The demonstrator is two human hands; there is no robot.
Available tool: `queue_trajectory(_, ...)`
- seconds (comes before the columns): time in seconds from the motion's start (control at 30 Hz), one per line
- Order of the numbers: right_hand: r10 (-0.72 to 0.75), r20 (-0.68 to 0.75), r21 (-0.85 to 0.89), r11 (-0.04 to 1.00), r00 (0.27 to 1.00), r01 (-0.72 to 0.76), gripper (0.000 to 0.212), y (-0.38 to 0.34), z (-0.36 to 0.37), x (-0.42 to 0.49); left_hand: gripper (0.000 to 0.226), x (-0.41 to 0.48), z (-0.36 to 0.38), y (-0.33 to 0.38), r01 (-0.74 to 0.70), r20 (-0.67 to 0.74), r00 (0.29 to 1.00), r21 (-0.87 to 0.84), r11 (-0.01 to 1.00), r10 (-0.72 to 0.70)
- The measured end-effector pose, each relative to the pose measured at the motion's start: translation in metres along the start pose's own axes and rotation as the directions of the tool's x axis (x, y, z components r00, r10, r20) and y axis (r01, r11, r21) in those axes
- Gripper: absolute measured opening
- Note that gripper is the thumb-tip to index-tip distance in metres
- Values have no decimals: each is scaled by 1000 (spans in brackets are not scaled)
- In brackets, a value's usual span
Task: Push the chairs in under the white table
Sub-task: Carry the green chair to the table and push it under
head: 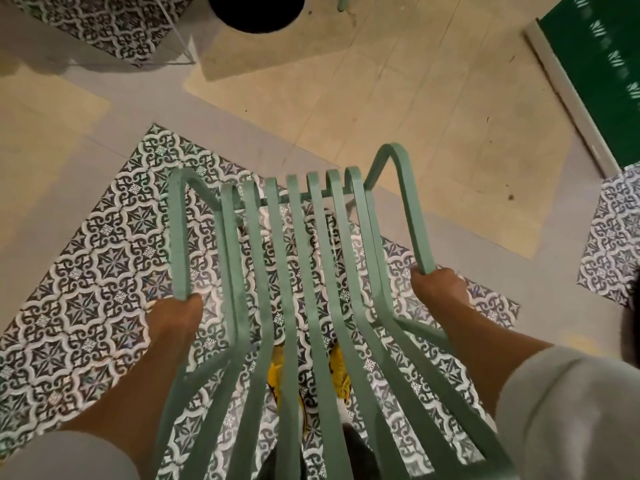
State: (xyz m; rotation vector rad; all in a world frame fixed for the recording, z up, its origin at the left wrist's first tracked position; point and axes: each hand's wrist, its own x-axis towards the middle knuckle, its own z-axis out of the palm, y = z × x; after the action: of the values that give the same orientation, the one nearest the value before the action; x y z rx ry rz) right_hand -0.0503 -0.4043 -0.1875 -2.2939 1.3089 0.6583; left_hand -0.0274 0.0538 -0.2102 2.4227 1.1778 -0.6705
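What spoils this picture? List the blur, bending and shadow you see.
Head view: warm, dim indoor light; wide-angle bending curves the slats of the green chair outward; the left hand and right hand gripping its armrests look soft; the green panel at top right is smeared; a shadow lies on the floor at upper left.

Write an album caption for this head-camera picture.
Both hands, left and right, grip a green slatted chair above patterned floor tiles.

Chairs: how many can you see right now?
1 whole: the green slatted chair, held by left hand and right hand. A green leg at top edge may be another.
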Motion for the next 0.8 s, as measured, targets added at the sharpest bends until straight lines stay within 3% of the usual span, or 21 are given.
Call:
queue_trajectory(0.2,-39,89,-30,999,995,42,54,-1,-2,3,57,0,-5,-2,-14,86,996,-127,992,25)
queue_trajectory(0.37,-95,111,-100,989,989,106,54,3,-11,-22,35,-16,-22,-12,-5,291,953,-272,962,87)
queue_trajectory(0.43,-109,158,-113,985,981,128,54,12,-21,-40,35,-32,-32,-20,-42,337,934,-218,975,116)
queue_trajectory(0.5,-143,176,-122,979,974,166,51,22,-35,-62,53,-58,-45,-32,-107,343,929,-110,988,139)
queue_trajectory(0.67,-254,241,-172,939,937,299,59,47,-75,-124,74,-120,-77,-68,-134,423,883,-189,973,204)
queue_trajectory(0.8,-379,343,-269,837,859,477,44,63,-108,-172,65,-145,-102,-84,-333,434,849,-4,943,302)
